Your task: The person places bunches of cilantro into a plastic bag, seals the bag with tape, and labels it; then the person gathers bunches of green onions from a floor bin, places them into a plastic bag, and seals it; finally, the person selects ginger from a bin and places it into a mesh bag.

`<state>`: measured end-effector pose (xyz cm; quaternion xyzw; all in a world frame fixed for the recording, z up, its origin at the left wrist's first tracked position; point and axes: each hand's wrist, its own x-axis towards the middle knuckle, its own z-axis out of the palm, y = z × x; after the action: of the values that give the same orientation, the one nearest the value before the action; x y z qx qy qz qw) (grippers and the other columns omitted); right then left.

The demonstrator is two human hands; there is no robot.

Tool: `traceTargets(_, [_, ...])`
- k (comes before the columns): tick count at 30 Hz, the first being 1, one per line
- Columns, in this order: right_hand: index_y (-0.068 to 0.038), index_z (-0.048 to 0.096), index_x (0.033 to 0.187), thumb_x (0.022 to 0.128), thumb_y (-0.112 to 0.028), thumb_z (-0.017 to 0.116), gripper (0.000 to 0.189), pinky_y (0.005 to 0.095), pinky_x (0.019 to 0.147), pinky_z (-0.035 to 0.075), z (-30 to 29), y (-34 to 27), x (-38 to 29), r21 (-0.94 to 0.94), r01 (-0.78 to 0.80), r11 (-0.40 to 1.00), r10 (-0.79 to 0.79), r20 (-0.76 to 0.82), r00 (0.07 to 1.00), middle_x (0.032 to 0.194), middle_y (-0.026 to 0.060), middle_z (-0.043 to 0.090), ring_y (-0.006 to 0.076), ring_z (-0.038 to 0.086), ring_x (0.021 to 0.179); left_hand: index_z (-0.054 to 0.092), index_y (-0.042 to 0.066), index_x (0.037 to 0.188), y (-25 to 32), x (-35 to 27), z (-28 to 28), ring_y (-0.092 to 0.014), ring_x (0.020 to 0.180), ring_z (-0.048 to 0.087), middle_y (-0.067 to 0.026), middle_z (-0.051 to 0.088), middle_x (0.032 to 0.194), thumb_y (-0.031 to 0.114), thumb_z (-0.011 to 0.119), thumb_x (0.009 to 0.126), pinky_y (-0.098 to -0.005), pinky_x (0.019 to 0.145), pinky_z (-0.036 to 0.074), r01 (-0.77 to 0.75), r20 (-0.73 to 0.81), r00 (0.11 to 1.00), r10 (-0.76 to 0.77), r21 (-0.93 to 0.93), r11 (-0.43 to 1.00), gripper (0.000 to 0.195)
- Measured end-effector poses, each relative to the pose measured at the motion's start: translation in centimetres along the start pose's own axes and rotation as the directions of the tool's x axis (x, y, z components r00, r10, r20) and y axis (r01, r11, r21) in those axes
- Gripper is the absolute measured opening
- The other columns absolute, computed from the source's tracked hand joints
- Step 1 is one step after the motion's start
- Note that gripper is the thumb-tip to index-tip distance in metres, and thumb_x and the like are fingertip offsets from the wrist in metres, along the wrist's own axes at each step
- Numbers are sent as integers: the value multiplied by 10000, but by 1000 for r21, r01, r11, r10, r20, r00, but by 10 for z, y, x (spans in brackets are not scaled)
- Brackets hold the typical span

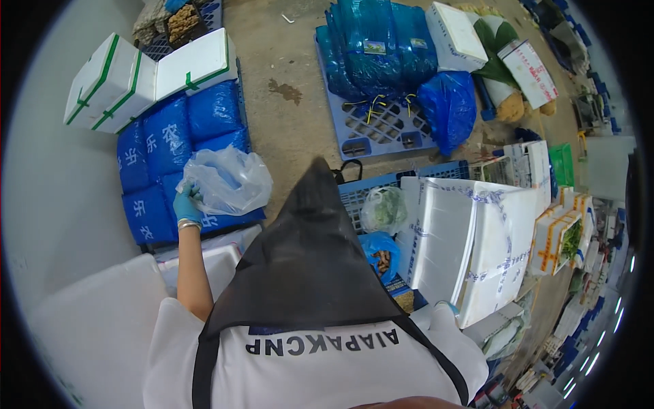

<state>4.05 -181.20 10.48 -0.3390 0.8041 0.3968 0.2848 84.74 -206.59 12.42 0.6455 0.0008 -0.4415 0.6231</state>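
My left hand (187,204), in a light-blue glove with a bracelet at the wrist, grips the edge of a crumpled translucent plastic bag (230,179). Hand and bag are over a stack of blue plastic sacks (166,138) with white characters. Of my right hand little shows: a bit of blue glove (448,307) at the lower edge of a large white foam box (444,230), its fingers hidden. Left of that box lie a clear bag of green vegetables (386,209) and a blue bag (379,253) holding brown roots.
White foam boxes with green tape (191,66) rest on the sacks' far end. Across the concrete floor, a blue-grey plastic pallet (378,143) carries large blue-wrapped bundles (378,56). A dark apron (311,266) hangs before me. More foam boxes (554,240) stand at right.
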Motion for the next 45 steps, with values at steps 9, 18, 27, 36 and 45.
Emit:
traceTargets(9, [-76,653,976,892,-239,546,212,338,660,498,-123,-221,59,246,165,955,-225,239,945,951,89,656,217,615,800,568,90,868,61,166,213,-187,563,522,-55,590,728,123,618,861,-285,554,423,13,94,995,-13,0,1000,61])
traceTargets(18, [-71,638,937,895,-272,540,227,337,591,474,-389,-538,162,537,484,691,-574,1,819,860,80,646,195,583,692,544,113,858,135,324,398,-167,610,505,-31,554,720,163,602,876,-304,571,416,173,219,959,-178,42,984,79])
traceTargets(27, [-93,610,1007,929,-338,500,280,259,511,420,-796,-810,194,972,233,-42,-529,-219,820,832,38,628,108,521,617,578,87,908,230,593,499,-169,648,552,-43,591,742,120,601,831,-327,588,444,151,121,979,-166,122,981,87])
traceTargets(36, [-114,673,954,859,-217,543,190,369,700,528,-752,-890,159,450,522,724,-615,81,784,1035,77,649,248,646,873,434,157,641,344,816,828,-142,447,350,16,425,539,212,483,869,-319,470,308,245,208,932,-298,245,938,239])
traceTargets(45, [-170,622,1093,881,-310,515,275,399,809,499,-844,-878,213,646,147,749,-446,328,833,1202,75,582,259,594,1029,581,123,769,317,897,1135,-143,529,405,36,488,615,335,509,908,-325,576,359,212,490,745,-453,469,857,263])
